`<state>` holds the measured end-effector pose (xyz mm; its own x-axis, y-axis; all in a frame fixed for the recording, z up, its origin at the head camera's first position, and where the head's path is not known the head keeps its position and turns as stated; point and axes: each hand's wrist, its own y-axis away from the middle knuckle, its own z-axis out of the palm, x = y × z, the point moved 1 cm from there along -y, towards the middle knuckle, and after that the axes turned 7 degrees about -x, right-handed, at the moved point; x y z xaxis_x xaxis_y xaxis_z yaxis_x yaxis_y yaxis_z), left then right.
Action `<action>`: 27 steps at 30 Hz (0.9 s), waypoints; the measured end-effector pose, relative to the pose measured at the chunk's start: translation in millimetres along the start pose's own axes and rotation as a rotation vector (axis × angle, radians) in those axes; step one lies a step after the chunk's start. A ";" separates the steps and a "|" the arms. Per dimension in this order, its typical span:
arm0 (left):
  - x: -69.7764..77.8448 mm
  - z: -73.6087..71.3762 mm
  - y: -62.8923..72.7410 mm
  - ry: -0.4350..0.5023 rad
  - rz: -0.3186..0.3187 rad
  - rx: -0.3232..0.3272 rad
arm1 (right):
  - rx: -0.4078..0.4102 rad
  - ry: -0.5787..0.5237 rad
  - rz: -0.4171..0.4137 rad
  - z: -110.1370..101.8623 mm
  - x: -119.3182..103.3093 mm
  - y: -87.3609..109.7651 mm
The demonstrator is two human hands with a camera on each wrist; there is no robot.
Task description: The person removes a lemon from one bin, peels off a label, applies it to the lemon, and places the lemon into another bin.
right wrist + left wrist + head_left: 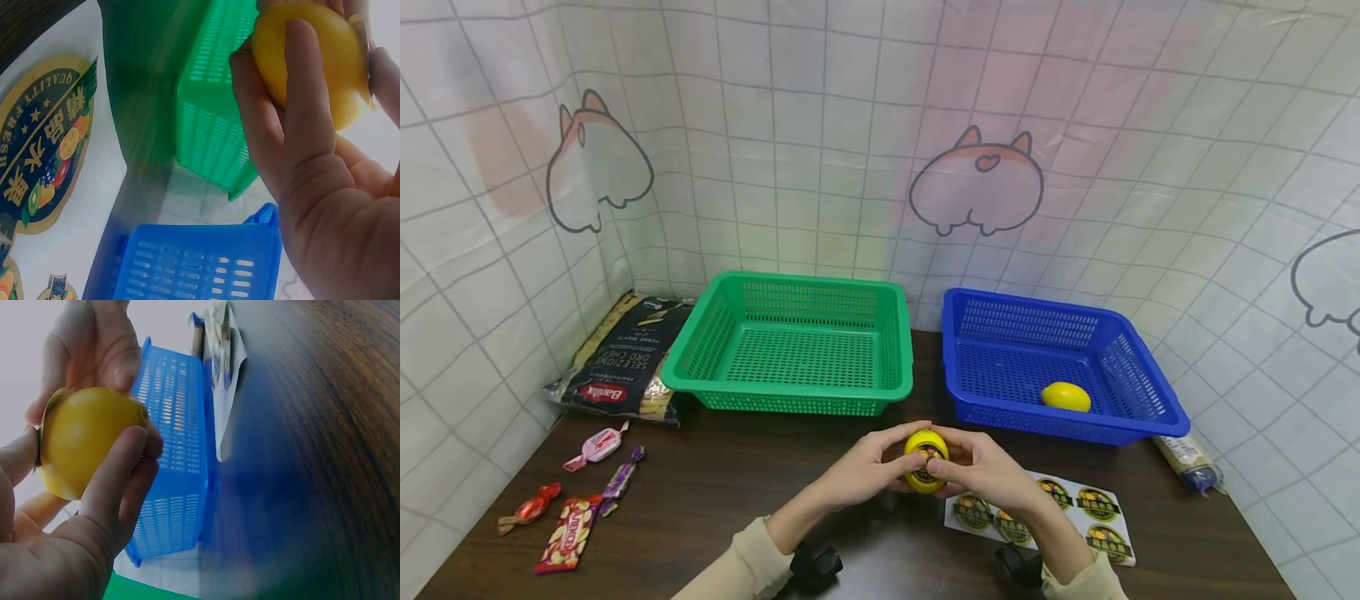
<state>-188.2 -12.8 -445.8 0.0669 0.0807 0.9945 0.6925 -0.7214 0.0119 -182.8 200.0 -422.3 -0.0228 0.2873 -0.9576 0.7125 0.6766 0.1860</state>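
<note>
A yellow lemon (916,442) is held up above the table between both hands. My left hand (867,468) grips it from the left, and my right hand (983,468) grips it from the right. Both thumbs press on a round dark sticker (931,454) on the lemon's near side. In the left wrist view the lemon (94,440) shows the sticker edge-on, standing slightly off the skin at its rim. Below the right forearm lies a white sheet of round fruit stickers (1060,527), partly hidden by the arm.
A green basket (790,400) stands at the back centre. Right of it, a blue basket (1037,417) contains another lemon (1066,397). A pasta bag (625,358) leans at the back left, several wrapped candies (568,533) lie at the left, and a bag (1187,462) sits at the right.
</note>
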 end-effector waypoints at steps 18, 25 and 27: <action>3.4 -2.9 4.2 -0.032 0.013 -0.072 | -0.090 0.043 -0.049 -5.8 -1.6 5.4; 3.1 -5.8 6.1 -0.040 0.031 -0.094 | -0.127 0.009 -0.056 -11.0 1.1 7.2; 3.7 -6.1 6.7 -0.044 0.034 -0.104 | -0.140 0.005 -0.065 -12.2 2.3 7.4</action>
<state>-187.7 -21.5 -441.4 0.1221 0.0831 0.9890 0.6111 -0.7915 -0.0090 -186.2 213.9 -420.4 -0.0696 0.2429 -0.9676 0.6050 0.7815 0.1526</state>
